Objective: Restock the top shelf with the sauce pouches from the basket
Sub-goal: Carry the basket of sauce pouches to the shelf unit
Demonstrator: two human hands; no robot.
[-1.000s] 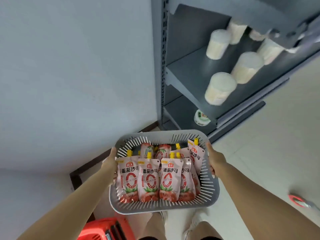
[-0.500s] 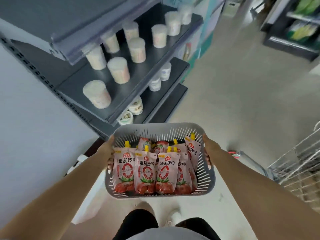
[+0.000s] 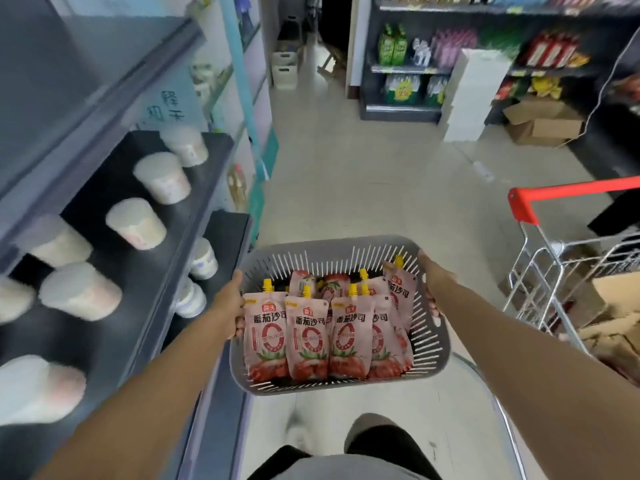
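Note:
I hold a grey slotted plastic basket (image 3: pixel 433 355) in front of my waist. Several pink sauce pouches (image 3: pixel 308 337) with yellow caps stand packed inside it. My left hand (image 3: pixel 232 311) grips the basket's left rim and my right hand (image 3: pixel 431 284) grips its right rim. The dark grey shelving unit stands on my left; its top shelf (image 3: pixel 69 74) shows as a bare grey board seen from above.
White lidded cups (image 3: pixel 161 176) fill the shelf below the top board, with small jars (image 3: pixel 202 259) lower down. A wire shopping cart with a red handle (image 3: pixel 568 192) stands at the right. Cardboard boxes (image 3: pixel 543 121) and stocked shelves line the far aisle.
The view has swung right, from the wall and shelf end to the open aisle. The basket stays gripped in both hands at the same height.

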